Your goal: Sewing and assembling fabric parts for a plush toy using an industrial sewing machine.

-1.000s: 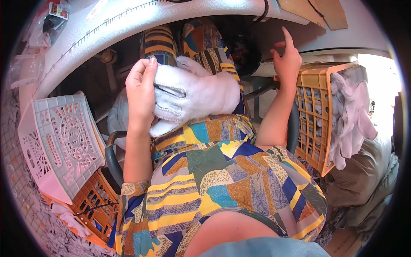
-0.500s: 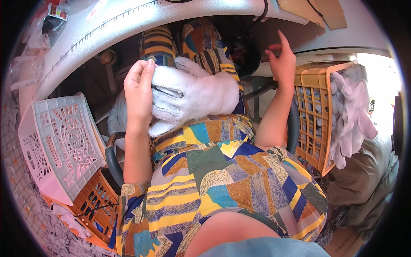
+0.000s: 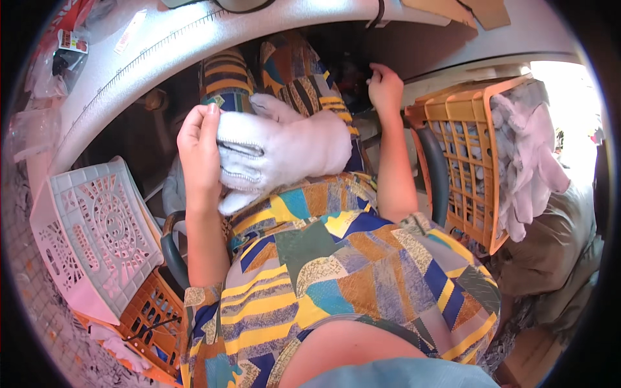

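A whitish, fleecy glove [image 3: 301, 145] with visible seams along its fingers lies across my lap, its cuff end toward the right. My left hand [image 3: 199, 145] is closed on the glove's fingertip end, pinching it between thumb and fingers. Beyond my lap on the right, my right hand [image 3: 386, 92] is apart from the glove, over the dark space under the table. Its fingers are loosely bent, with a small gap between thumb and forefinger, and nothing shows in them.
The table edge [image 3: 145, 71] with a ruler scale curves across in front of me. On the right an orange basket [image 3: 453, 161] holds several similar gloves [image 3: 527, 155]. To the left, a pale openwork basket [image 3: 97, 226] stands by an orange crate [image 3: 152, 310]. Chair armrests [image 3: 435, 171] flank me.
My right hand has moved left and its spread fingers have drawn in and bent. My left hand keeps its hold on the glove, which shifts slightly left in the picture as the whole view shifts.
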Action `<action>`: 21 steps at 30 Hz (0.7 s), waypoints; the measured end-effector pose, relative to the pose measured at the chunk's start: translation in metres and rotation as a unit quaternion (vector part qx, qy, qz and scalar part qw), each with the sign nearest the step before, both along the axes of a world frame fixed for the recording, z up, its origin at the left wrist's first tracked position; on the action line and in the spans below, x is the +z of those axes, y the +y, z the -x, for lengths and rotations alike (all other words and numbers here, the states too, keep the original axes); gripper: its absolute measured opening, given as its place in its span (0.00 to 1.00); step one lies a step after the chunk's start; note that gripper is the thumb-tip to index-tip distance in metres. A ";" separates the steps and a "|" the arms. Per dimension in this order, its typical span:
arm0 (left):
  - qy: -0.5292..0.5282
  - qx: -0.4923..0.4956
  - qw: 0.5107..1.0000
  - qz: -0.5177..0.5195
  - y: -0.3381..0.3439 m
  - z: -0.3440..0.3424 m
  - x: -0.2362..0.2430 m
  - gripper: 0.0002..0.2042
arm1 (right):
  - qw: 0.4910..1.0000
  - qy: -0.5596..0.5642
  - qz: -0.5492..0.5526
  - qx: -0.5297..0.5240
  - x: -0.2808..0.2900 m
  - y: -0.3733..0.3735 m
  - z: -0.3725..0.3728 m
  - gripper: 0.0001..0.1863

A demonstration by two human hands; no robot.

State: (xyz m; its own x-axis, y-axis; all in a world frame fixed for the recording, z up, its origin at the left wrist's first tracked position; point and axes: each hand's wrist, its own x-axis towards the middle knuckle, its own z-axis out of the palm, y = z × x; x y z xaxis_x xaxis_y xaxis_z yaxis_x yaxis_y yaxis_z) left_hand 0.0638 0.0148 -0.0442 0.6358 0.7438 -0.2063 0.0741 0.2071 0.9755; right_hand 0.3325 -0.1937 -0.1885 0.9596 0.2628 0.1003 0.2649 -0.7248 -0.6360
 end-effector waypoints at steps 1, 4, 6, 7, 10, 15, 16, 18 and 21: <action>-0.006 0.006 1.000 0.010 0.002 -0.001 -0.002 0.10 | 0.998 -0.056 0.011 0.012 0.017 0.005 0.001 0.13; 0.000 0.038 0.999 0.009 0.006 -0.002 -0.007 0.10 | 0.996 -0.093 -0.007 -0.001 0.058 0.016 0.011 0.13; 0.004 0.026 0.999 -0.020 0.010 -0.003 -0.011 0.10 | 0.999 -0.028 -0.025 -0.007 0.074 0.015 0.016 0.16; 0.003 0.020 0.999 -0.040 0.016 -0.004 -0.011 0.10 | 0.996 -0.069 -0.049 0.019 0.075 0.016 0.019 0.18; 0.084 0.013 0.961 -0.264 0.037 0.006 -0.038 0.09 | 0.974 -0.147 -0.129 0.112 0.081 0.024 0.030 0.28; 0.286 0.044 0.767 -0.573 0.043 0.008 -0.042 0.05 | 0.907 -0.301 -0.293 0.028 0.163 0.044 0.034 0.13; 0.259 0.032 0.764 -0.590 0.039 0.000 -0.030 0.06 | 0.883 -0.349 -0.314 0.021 0.181 0.047 0.025 0.12; 0.175 -0.052 0.776 -0.604 0.032 -0.019 -0.015 0.10 | 0.862 -0.375 -0.341 0.010 0.215 0.062 -0.002 0.11; 0.025 -0.267 0.772 -0.576 0.011 -0.049 -0.013 0.17 | 0.892 -0.350 -0.284 0.023 0.244 0.097 -0.081 0.10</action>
